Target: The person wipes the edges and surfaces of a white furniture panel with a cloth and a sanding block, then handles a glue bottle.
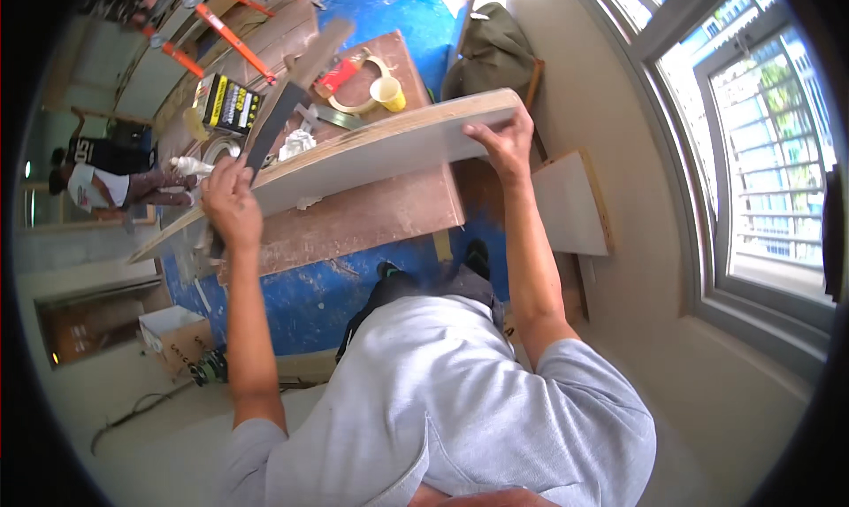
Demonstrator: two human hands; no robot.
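A long board (371, 162) with a pale grey face and a bare wood edge stands tilted on its edge above a brown worktable (354, 233). My right hand (507, 144) grips its right end, thumb on the grey face and fingers behind. On the left, my left hand (232, 206) is closed around a long flat strip (276, 125), dark grey near the hand and brownish and blurred at its far end. The strip crosses the board's upper edge. Whether the left fingers also hold the board, I cannot tell.
Behind the board lie a yellow cup (387, 93), a tape roll (378, 65), a red packet (336, 77) and a black-yellow box (232, 105). An orange ladder (225, 34) stands beyond. Two people (110, 184) are at far left. A window wall (637, 197) bounds the right.
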